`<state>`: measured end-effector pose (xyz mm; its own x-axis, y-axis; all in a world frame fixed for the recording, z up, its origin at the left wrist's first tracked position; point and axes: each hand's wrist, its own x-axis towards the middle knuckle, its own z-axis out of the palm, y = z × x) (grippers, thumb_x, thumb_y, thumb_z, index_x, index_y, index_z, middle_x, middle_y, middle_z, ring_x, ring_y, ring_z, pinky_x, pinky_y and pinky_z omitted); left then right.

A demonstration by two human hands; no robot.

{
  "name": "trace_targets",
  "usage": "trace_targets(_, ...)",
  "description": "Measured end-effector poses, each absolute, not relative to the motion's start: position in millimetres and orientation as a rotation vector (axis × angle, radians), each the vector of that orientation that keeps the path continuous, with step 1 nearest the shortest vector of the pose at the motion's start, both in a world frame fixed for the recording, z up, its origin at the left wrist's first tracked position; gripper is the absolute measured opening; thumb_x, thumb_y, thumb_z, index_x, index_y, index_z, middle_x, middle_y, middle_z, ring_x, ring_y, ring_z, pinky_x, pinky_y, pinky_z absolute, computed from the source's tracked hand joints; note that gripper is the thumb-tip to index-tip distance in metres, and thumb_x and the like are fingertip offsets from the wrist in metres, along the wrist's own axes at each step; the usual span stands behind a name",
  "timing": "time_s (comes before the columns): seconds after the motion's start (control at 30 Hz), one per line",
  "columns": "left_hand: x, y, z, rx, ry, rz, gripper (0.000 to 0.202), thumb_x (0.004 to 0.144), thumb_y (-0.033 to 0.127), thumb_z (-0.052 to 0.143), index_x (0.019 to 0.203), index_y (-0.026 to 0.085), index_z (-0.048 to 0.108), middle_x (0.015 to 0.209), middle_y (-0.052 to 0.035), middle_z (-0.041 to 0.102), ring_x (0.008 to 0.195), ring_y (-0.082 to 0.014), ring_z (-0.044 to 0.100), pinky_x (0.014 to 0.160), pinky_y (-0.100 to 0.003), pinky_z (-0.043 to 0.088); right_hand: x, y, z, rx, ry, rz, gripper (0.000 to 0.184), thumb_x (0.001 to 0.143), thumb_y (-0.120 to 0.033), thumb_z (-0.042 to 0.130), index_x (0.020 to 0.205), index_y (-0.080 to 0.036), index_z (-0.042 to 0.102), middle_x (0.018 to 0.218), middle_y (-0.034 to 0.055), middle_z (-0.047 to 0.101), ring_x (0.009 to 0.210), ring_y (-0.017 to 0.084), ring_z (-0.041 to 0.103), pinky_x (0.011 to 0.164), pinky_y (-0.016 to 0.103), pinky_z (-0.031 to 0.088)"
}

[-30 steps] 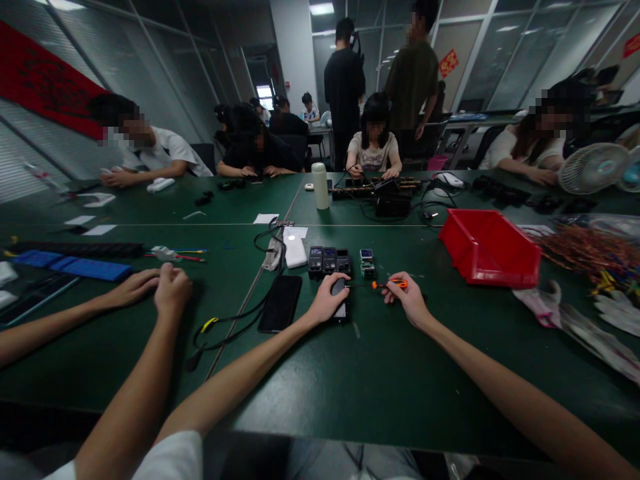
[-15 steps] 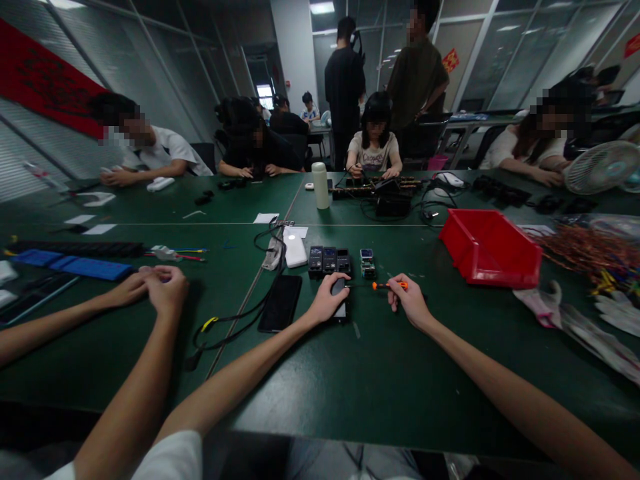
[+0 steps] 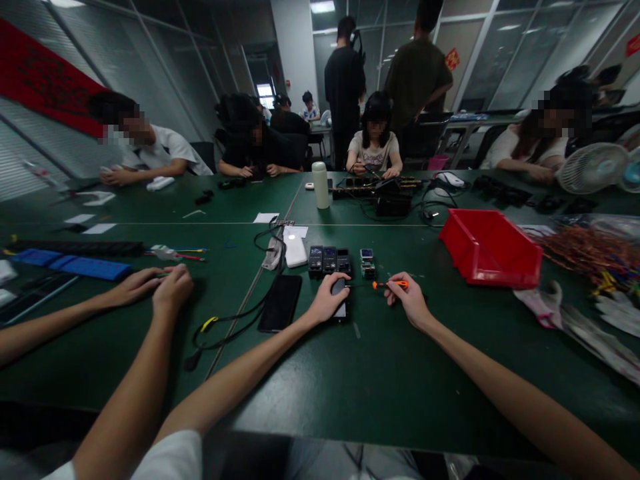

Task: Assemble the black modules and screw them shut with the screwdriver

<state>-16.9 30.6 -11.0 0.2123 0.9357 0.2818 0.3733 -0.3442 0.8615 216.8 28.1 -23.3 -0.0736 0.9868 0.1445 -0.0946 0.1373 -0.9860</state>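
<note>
My left hand (image 3: 329,298) is closed around a small dark box-shaped device (image 3: 341,311) on the green table, thumb and fingers on either side of it. In my right hand (image 3: 406,293) is an orange-handled screwdriver (image 3: 384,285), held level. Its thin shaft points left, with the tip at the device's right side; whether it sits in a screw I cannot tell. Just behind my left hand, several black box devices (image 3: 329,260) with small screens stand in a row. A green circuit board module (image 3: 367,264) with a small screen lies to their right.
Left of my left hand lie a black phone (image 3: 280,304), a black cable (image 3: 235,341) and a white power bank (image 3: 295,250). A red bin (image 3: 487,250) and gloves (image 3: 537,303) are at right. A co-worker's hands (image 3: 173,287) work at left; a bottle (image 3: 320,185) stands further back.
My hands, the device and the screwdriver keep nearly the same place. At left, the co-worker's hands have shifted and moved slightly apart.
</note>
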Motion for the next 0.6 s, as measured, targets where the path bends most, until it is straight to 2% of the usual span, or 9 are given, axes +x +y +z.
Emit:
trace_targets(0.37, -17.1, 30.5, -10.8, 1.843, 1.201, 1.093, 0.026, 0.079, 0.024, 0.053, 0.104, 0.023, 0.058, 0.106, -0.0032, 0.056, 0.100, -0.0190, 0.051, 0.095, -0.034, 0.037, 218.1, 27.3, -25.3, -1.074, -1.255, 1.255, 0.030, 0.079, -0.049, 0.056, 0.079, -0.020, 0.048, 0.050, -0.0046, 0.055, 0.034, 0.009, 0.045, 0.032, 0.019, 0.033)
trace_targets(0.5, -17.4, 30.1, -10.2, 1.842, 1.199, 1.092, 0.025, 0.079, 0.024, 0.053, 0.104, 0.022, 0.057, 0.106, -0.0034, 0.056, 0.100, -0.0190, 0.051, 0.095, -0.034, 0.037, 218.0, 27.3, -25.3, -1.048, -1.258, 1.234, 0.026, 0.081, -0.045, 0.055, 0.082, -0.020, 0.049, 0.053, -0.0037, 0.057, 0.041, 0.010, 0.051, 0.039, 0.020, 0.040)
trace_targets(0.6, -17.6, 30.8, -11.7, 1.851, 1.188, 1.094, 0.026, 0.079, 0.024, 0.053, 0.105, 0.022, 0.057, 0.107, -0.0033, 0.055, 0.101, -0.0190, 0.050, 0.095, -0.034, 0.036, 218.1, 28.2, -25.9, -0.998, -1.254, 1.224, 0.023, 0.082, -0.039, 0.058, 0.091, -0.020, 0.049, 0.062, -0.0021, 0.061, 0.051, 0.011, 0.057, 0.047, 0.021, 0.044)
